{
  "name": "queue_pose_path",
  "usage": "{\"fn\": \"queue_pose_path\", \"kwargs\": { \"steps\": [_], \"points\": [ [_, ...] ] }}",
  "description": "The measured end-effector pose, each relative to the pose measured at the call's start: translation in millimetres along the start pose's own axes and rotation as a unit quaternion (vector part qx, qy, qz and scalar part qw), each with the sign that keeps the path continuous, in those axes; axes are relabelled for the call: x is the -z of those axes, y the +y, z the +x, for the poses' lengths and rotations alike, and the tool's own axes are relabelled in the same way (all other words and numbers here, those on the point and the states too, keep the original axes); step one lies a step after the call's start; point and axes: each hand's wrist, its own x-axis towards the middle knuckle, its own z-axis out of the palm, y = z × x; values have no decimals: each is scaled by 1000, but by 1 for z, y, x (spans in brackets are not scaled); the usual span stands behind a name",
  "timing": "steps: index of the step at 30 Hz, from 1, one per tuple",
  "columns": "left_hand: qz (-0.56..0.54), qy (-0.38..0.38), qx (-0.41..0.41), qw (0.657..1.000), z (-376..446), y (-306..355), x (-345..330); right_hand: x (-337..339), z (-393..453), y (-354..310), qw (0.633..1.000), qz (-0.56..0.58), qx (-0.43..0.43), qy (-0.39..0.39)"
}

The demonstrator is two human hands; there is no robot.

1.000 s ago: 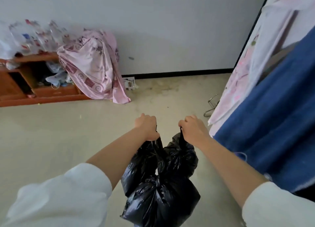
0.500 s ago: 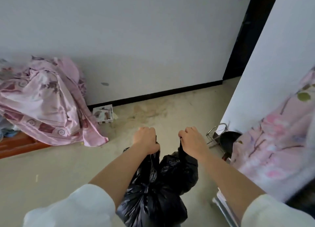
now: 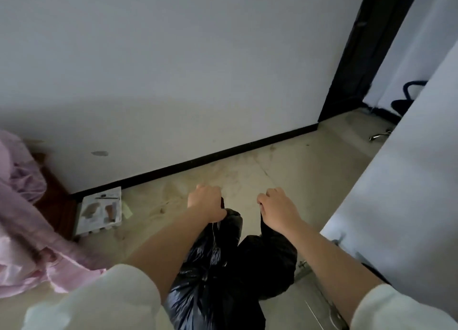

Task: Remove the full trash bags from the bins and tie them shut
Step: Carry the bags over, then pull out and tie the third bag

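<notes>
The white wall (image 3: 173, 69) and pale floor (image 3: 285, 171) are framing the scene, with a dark doorway (image 3: 366, 44) opening at the far right and pink cloth (image 3: 22, 220) lying heaped at the left edge beside a small white tray (image 3: 100, 209) that is resting against the skirting. At centre, a black trash bag (image 3: 218, 275) is hanging below both hands, clear of any bin; no bin is appearing in view. Its long axis is running roughly vertical, from the bulging body at the bottom edge up to two gathered ears of film. The left hand (image 3: 207, 200) is clenching the left ear in a closed fist, and the right hand (image 3: 278, 207) is clenching the right ear likewise, so both grips are clamping on plastic. The fists are sitting level and apart, with bare floor showing between them, and the load is lying directly beneath that gap. Neither hand is nearer the bag. The contents are staying hidden inside the opaque film. Judging from this, the knot is depending on crossing the two ears over the gap
</notes>
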Motion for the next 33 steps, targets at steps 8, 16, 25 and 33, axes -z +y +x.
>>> {"fn": "queue_pose_path", "kwargs": {
  "steps": [8, 16, 25, 33],
  "points": [
    [12, 5, -93, 996, 276, 44, 49, 21, 221, 144, 997, -1, -79, 0],
    [37, -10, -117, 992, 522, 122, 94, 45, 416, 286, 991, 2, -134, 16],
    [52, -39, -110, 992, 778, 220, 113, 46, 610, 478, 986, 25, -162, 11],
    [71, -75, -137, 985, 969, 314, 105, 37, 751, 647, 981, 43, -188, -36]
  ]
}}
